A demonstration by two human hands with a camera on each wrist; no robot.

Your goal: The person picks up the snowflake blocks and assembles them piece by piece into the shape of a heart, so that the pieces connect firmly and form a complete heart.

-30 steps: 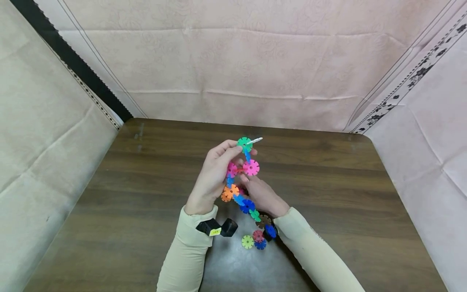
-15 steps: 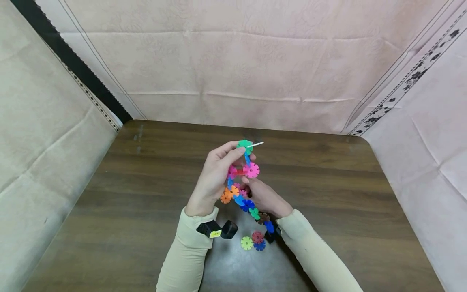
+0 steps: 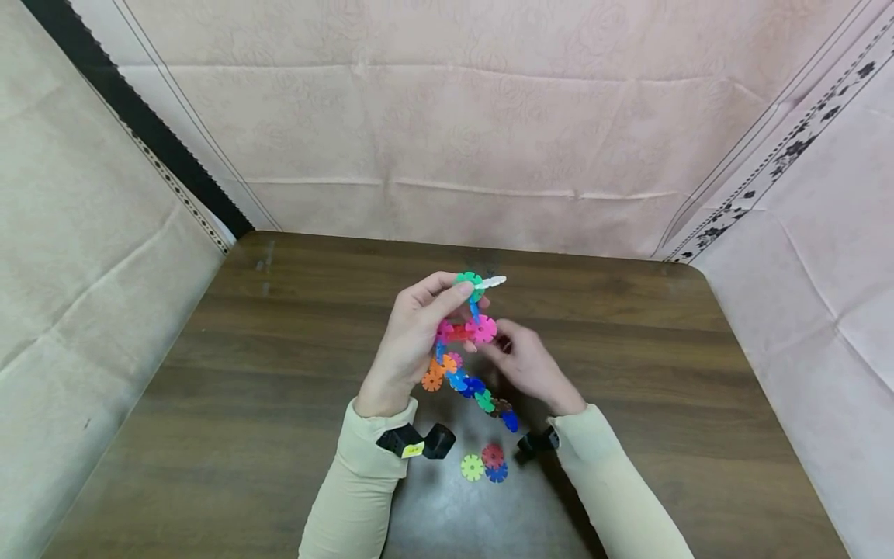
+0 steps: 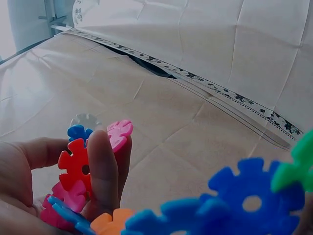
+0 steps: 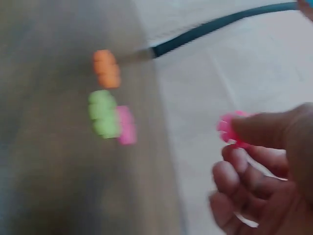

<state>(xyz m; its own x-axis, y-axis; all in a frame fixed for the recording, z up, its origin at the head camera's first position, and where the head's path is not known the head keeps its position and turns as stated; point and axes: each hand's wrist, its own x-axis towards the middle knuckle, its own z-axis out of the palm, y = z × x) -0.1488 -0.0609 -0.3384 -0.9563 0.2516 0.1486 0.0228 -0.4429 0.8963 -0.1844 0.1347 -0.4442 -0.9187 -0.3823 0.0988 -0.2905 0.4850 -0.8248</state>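
Holding the chain of plastic discs (image 3: 466, 365) above the tabletop (image 3: 279, 349), the left hand (image 3: 408, 341) has a closed grip on its upper links while the right hand (image 3: 531, 369) pinches the pink disc (image 3: 482, 329) beside it; light, stiff pieces, loosely jointed, best held by their rims

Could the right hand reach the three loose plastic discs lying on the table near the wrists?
Probably yes. The loose discs lie on the bare table just in front of the right hand, with nothing lying between. But that hand pinches a pink disc of the chain that the left hand holds.
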